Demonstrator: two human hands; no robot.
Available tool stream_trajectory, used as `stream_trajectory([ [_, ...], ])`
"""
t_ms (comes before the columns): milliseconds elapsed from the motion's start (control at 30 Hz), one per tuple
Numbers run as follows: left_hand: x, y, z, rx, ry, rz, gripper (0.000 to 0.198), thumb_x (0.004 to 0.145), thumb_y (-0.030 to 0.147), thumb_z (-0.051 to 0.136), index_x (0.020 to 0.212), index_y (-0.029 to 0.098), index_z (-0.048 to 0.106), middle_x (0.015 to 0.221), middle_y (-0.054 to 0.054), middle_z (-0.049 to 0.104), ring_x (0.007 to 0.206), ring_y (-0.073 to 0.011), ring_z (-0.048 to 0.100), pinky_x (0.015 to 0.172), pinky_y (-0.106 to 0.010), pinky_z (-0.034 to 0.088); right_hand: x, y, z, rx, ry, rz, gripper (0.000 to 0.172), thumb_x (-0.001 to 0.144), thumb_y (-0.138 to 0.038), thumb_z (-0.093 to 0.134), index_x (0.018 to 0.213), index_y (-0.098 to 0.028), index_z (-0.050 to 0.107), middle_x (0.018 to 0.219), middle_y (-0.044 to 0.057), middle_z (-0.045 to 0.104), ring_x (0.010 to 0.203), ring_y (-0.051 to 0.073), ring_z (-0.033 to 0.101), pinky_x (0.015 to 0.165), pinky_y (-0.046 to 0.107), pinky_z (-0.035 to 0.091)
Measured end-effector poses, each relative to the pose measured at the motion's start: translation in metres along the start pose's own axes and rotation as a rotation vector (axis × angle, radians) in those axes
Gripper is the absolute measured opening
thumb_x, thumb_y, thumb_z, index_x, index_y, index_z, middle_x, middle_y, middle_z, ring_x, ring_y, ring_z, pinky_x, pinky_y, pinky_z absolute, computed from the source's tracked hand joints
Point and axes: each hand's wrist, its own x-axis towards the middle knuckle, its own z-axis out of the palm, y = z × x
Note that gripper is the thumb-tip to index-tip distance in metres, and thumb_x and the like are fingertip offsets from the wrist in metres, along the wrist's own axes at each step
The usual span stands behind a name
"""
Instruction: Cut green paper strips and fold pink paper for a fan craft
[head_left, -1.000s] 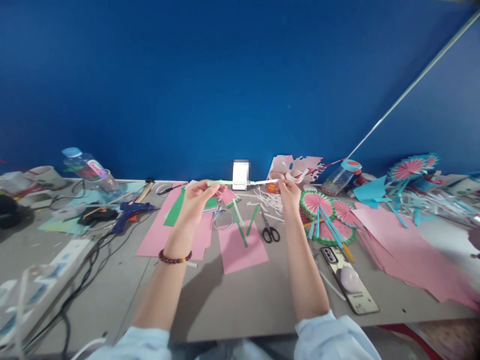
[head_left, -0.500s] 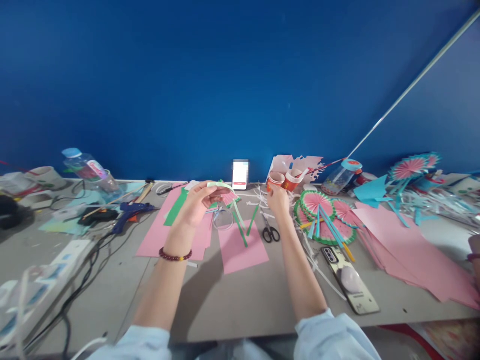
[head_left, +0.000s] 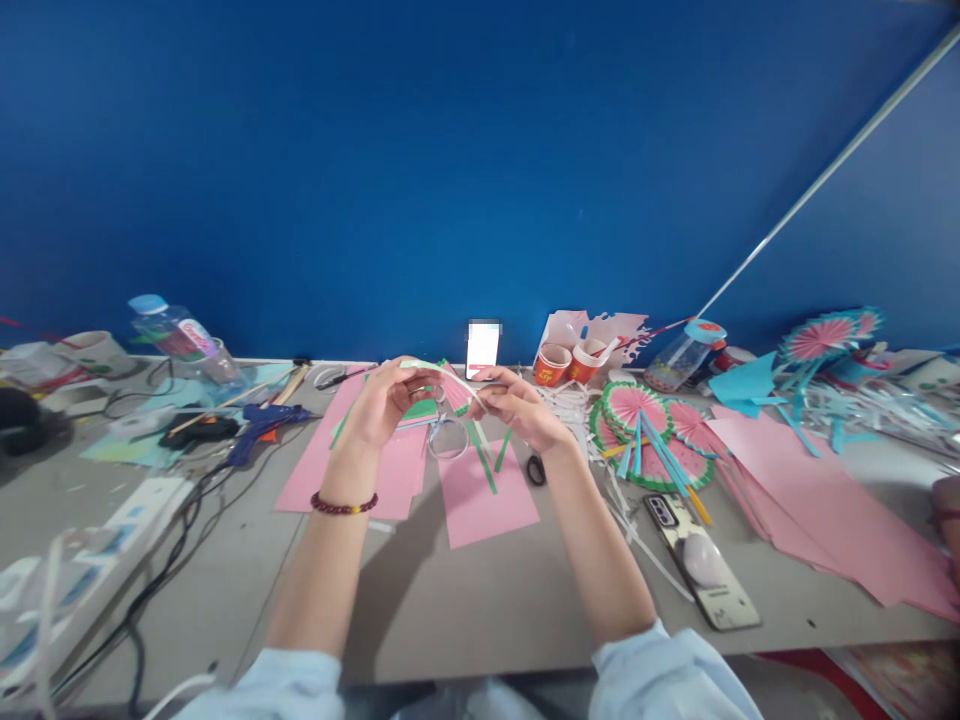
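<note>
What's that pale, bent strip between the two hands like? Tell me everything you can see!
The pale strip is narrow, thin and whitish green, and looks like paper. It bows into an arch above the table, sloping down to the right. The left hand holds one side; fingers of the right hand pinch the other. Its ends are hard to make out.

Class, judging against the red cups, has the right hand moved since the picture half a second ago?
Yes. The right hand has moved left, away from the red cups and toward the left hand.
</note>
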Motion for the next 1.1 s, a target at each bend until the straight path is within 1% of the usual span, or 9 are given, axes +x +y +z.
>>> stream_trajectory([
  [100,0.0,0.003,-0.007,0.049,-0.009,-0.004,0.01,0.069,0.026,0.064,0.071,0.017,0.064,0.077,-0.007,0.072,0.076,-0.0205,0.068,0.069,-0.03,0.053,-0.003,-0.005,-0.004,0.005,-0.011,-0.028,0.02,0.079,-0.032,0.061,0.096,-0.02,0.059,0.083,0.004,0.07,0.079,0.018,0.066,0.082,0.037,0.05],
  [167,0.0,0.003,-0.011,0.069,-0.009,-0.013,0.011,0.068,0.026,0.064,0.072,0.016,0.064,0.076,-0.007,0.072,0.075,-0.021,0.068,0.067,-0.03,0.053,-0.005,-0.008,-0.006,0.017,-0.03,-0.026,0.016,0.079,-0.029,0.061,0.091,-0.019,0.062,0.082,0.003,0.069,0.079,0.017,0.065,0.083,0.037,0.049],
  [367,0.002,0.001,-0.016,0.098,0.017,-0.015,0.01,0.068,0.024,0.063,0.073,0.015,0.063,0.074,-0.006,0.071,0.075,-0.0206,0.068,0.066,-0.028,0.052,-0.011,-0.01,-0.013,0.075,-0.107,-0.053,0.018,0.078,-0.028,0.066,0.092,-0.018,0.067,0.087,0.005,0.07,0.085,0.018,0.066,0.086,0.035,0.049],
  [500,0.003,0.0,-0.017,0.1,0.002,-0.017,0.011,0.068,0.024,0.063,0.073,0.015,0.064,0.076,-0.006,0.072,0.076,-0.0208,0.068,0.066,-0.028,0.052,-0.012,-0.012,-0.014,0.054,-0.186,-0.037,0.016,0.077,-0.026,0.07,0.092,-0.019,0.068,0.092,0.005,0.071,0.09,0.018,0.066,0.087,0.034,0.049],
  [600,0.002,-0.001,-0.018,0.107,-0.011,-0.021,0.013,0.069,0.026,0.064,0.075,0.015,0.065,0.077,-0.006,0.072,0.076,-0.0204,0.068,0.067,-0.027,0.052,-0.012,-0.013,-0.014,0.019,-0.217,-0.034,0.017,0.077,-0.024,0.071,0.093,-0.019,0.069,0.094,0.005,0.071,0.092,0.017,0.066,0.087,0.033,0.05],
  [800,0.002,0.0,-0.017,0.144,-0.026,-0.011,0.013,0.07,0.026,0.061,0.076,0.015,0.065,0.079,-0.007,0.072,0.078,-0.0204,0.067,0.068,-0.028,0.052,-0.01,-0.013,-0.013,0.005,-0.203,-0.033,0.018,0.074,-0.024,0.074,0.09,-0.019,0.069,0.09,0.005,0.072,0.09,0.018,0.067,0.084,0.033,0.051],
  [967,0.0,0.004,-0.014,0.195,-0.016,-0.003,0.011,0.071,0.025,0.062,0.074,0.016,0.065,0.077,-0.007,0.072,0.076,-0.0201,0.067,0.069,-0.028,0.052,-0.011,-0.014,-0.011,-0.001,-0.168,-0.015,0.016,0.076,-0.029,0.072,0.088,-0.018,0.069,0.089,0.005,0.072,0.087,0.018,0.067,0.084,0.034,0.051],
  [1033,-0.002,0.007,-0.012,0.224,-0.004,0.015,0.009,0.071,0.024,0.063,0.072,0.016,0.065,0.076,-0.006,0.071,0.075,-0.0193,0.067,0.069,-0.028,0.052,-0.011,-0.015,-0.012,0.016,-0.14,-0.036,0.019,0.079,-0.035,0.068,0.09,-0.019,0.068,0.09,0.006,0.072,0.085,0.019,0.067,0.083,0.036,0.051],
  [1100,-0.005,0.01,-0.009,0.255,0.005,0.047,0.009,0.071,0.025,0.064,0.072,0.016,0.065,0.075,-0.006,0.071,0.074,-0.0187,0.067,0.069,-0.027,0.051,-0.01,-0.015,-0.013,0.052,-0.093,-0.059,0.029,0.081,-0.043,0.063,0.098,-0.02,0.066,0.092,0.007,0.071,0.082,0.02,0.067,0.082,0.038,0.052],
])
